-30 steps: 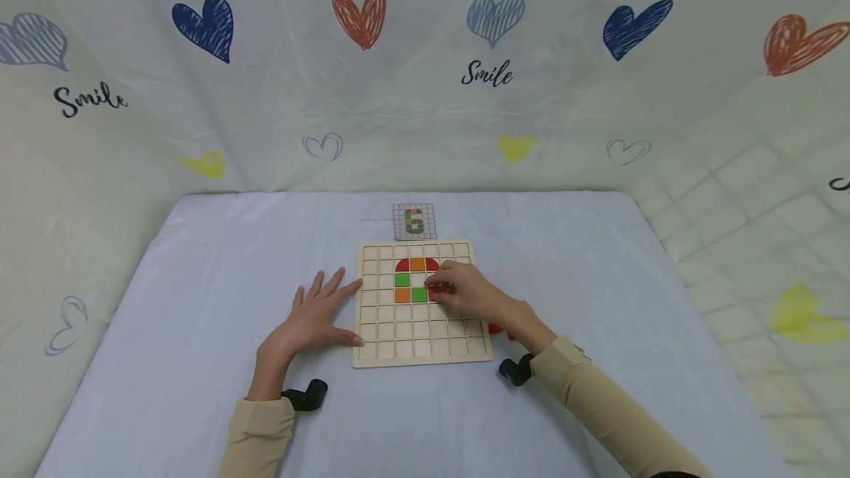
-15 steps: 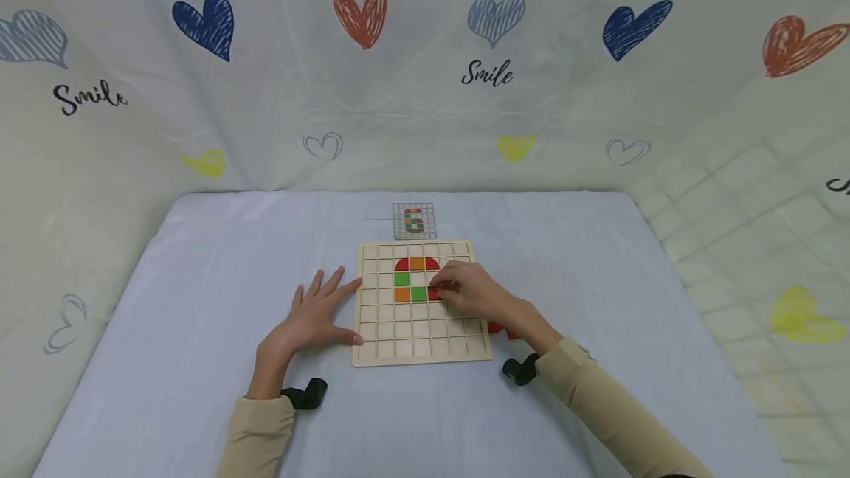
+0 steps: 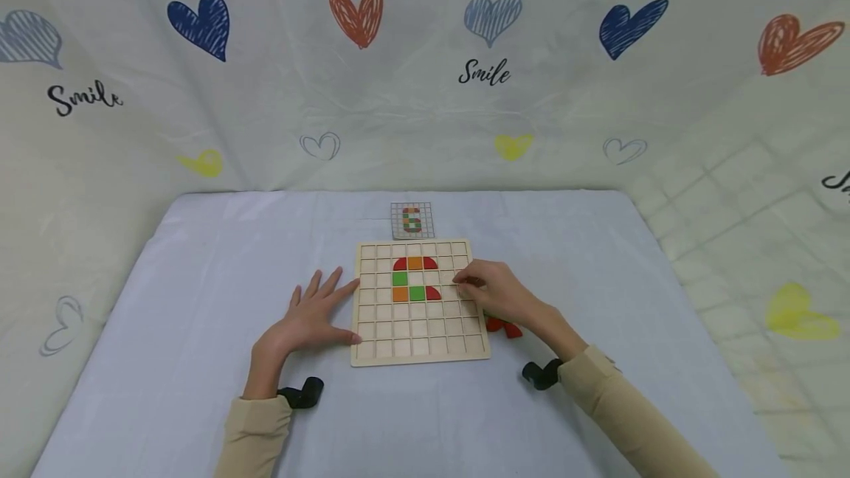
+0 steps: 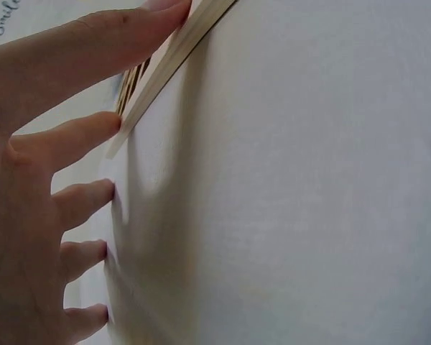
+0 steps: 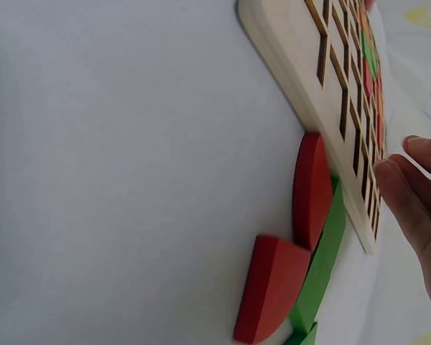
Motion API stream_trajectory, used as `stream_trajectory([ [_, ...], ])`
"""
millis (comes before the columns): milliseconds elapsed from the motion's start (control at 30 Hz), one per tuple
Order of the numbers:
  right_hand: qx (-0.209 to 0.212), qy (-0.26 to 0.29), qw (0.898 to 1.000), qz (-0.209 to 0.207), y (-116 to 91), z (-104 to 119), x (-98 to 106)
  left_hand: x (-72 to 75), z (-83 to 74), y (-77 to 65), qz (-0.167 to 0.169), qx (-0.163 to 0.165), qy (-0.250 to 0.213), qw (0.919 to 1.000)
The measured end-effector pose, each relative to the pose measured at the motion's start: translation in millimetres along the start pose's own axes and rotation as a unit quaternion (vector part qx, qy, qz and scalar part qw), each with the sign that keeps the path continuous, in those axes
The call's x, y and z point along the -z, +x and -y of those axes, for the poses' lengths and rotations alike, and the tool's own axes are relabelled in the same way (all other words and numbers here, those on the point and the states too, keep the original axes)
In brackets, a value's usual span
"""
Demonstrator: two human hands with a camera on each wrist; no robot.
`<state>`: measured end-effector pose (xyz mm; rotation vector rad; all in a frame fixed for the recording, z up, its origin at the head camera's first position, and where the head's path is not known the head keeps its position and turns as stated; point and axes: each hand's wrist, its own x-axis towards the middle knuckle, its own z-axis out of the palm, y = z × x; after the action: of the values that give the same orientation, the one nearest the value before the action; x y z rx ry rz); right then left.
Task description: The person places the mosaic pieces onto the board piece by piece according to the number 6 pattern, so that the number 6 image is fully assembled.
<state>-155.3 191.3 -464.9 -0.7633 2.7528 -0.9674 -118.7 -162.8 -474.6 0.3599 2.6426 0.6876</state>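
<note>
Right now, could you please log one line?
left hand: touching grid board; right hand: empty, over grid board's right edge; loose red pieces: beside board

Your left arm (image 3: 249,454) reaches almost straight ahead, and its tan left sleeve (image 3: 259,419) stops just before the left wrist (image 3: 263,371). Your left grip (image 3: 308,324) is palm down, with its four left fingers (image 4: 85,207) straight and spread out like a fan. The left thumb (image 4: 93,57) sticks out toward your right side. Your right arm (image 3: 657,434) slants in from the right, in a tan right sleeve (image 3: 598,378). Your right grip (image 3: 499,290) has bent fingers. The tips of the right thumb (image 3: 473,292) and first finger (image 3: 470,271) are near each other and point left.
</note>
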Motion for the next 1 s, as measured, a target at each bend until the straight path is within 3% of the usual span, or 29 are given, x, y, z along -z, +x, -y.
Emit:
stream_trajectory([
  [633, 0.008, -0.020, 1.000, -0.009, -33.5, -23.2, 10.4, 0.7, 1.3, -0.4, 0.008, -0.004, -0.005, 0.9999],
  [1000, -0.019, -0.025, 0.999, 0.007, -47.0, -28.2, 17.9, 0.4, 2.6, 1.0, 0.008, -0.005, -0.011, 0.9999],
])
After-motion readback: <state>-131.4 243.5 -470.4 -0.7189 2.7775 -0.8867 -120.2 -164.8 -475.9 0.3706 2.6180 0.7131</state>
